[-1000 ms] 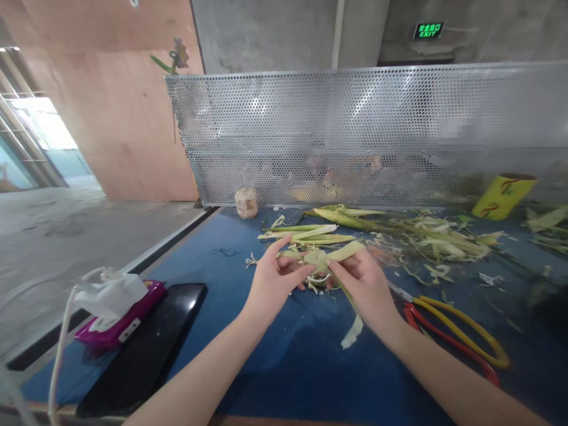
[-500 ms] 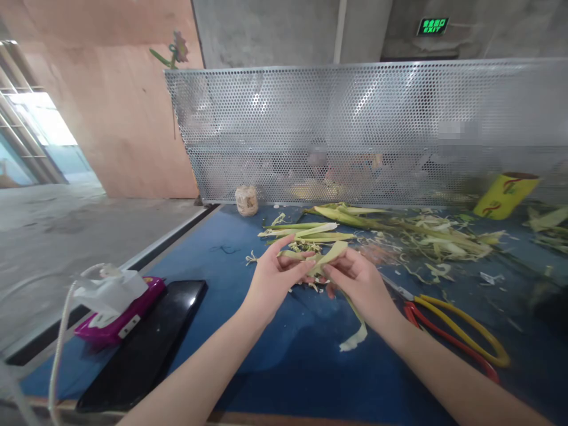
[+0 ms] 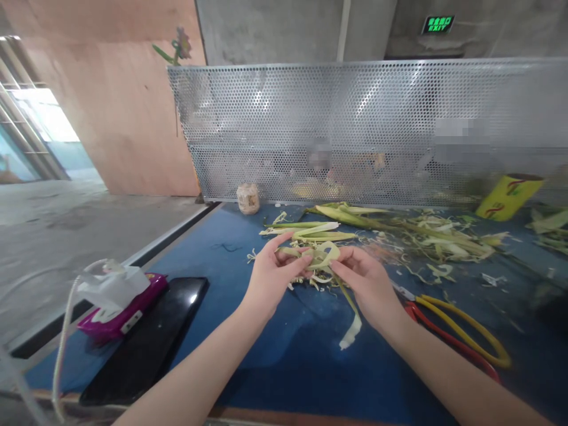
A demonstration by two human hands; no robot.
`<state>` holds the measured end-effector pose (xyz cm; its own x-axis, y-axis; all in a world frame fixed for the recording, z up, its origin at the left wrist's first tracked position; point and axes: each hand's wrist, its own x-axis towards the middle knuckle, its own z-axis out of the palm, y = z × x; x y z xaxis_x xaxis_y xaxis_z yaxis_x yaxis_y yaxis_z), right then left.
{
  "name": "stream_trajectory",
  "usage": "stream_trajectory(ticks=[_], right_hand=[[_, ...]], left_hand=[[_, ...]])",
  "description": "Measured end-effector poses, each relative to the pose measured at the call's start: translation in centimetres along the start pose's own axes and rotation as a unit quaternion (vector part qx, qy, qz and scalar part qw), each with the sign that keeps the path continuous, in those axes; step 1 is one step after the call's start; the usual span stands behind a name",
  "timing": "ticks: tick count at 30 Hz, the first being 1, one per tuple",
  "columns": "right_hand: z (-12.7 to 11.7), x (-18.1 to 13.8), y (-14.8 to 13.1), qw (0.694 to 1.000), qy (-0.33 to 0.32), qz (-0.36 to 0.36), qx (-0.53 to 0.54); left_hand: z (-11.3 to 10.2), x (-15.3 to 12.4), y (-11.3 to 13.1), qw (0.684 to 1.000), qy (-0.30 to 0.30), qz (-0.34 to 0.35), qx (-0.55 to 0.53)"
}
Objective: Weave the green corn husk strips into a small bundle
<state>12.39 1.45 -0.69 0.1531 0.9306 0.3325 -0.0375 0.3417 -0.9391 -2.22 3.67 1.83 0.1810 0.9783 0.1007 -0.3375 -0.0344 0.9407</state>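
Both my hands work a pale green leaf strip (image 3: pixel 323 255) above the blue table (image 3: pixel 284 355). My left hand (image 3: pixel 271 273) pinches the strip's left part between thumb and fingers. My right hand (image 3: pixel 367 283) pinches it from the right, where the strip curls into a loop near my fingertips. One loose end of the strip (image 3: pixel 350 332) hangs down to the table under my right hand. Small trimmings lie on the table just behind my fingers.
Long green leaves and scraps (image 3: pixel 399 231) litter the table's back and right. Red-and-yellow handled scissors (image 3: pixel 452 331) lie right of my right wrist. A black phone (image 3: pixel 146 343) and a magenta device with a white charger (image 3: pixel 116 296) lie left. A perforated metal screen (image 3: pixel 355 130), a small jar (image 3: pixel 247 198) and a yellow roll (image 3: pixel 506 196) stand behind.
The strip was held out nearly straight a second ago; now its upper end is bent round into a loop between my fingertips. Both hands have stayed in about the same place.
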Motion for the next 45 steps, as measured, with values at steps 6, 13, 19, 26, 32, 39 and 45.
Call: stream_trajectory(ticks=[6, 13, 19, 26, 32, 39, 45], right_hand=[[0.4, -0.2, 0.4, 0.996, 0.017, 0.073, 0.055], [0.2, -0.2, 0.1, 0.99, -0.087, 0.098, -0.049], [-0.2, -1.0, -0.4, 0.875, -0.081, -0.176, -0.443], [-0.6, -1.0, -1.0, 0.722, -0.056, -0.426, -0.543], [-0.2, -1.1, -0.7, 0.788, -0.103, -0.389, -0.467], [-0.4, -1.4, -1.0, 0.893, -0.159, -0.205, -0.368], [-0.9, -0.4, -1.0, 0.758, -0.157, -0.335, -0.537]], left_hand=[[-0.1, 0.0, -0.2, 0.999, -0.018, -0.021, -0.021], [-0.4, 0.1, 0.0, 0.998, -0.014, 0.041, 0.053], [-0.7, 0.3, 0.1, 0.989, 0.003, 0.097, 0.109], [-0.6, 0.4, -0.1, 0.99, -0.006, 0.108, 0.088], [-0.6, 0.2, 0.1, 0.985, -0.013, 0.129, 0.117], [-0.6, 0.2, -0.1, 0.981, -0.032, 0.134, 0.137], [-0.8, 0.4, 0.0, 0.983, -0.007, 0.103, 0.15]])
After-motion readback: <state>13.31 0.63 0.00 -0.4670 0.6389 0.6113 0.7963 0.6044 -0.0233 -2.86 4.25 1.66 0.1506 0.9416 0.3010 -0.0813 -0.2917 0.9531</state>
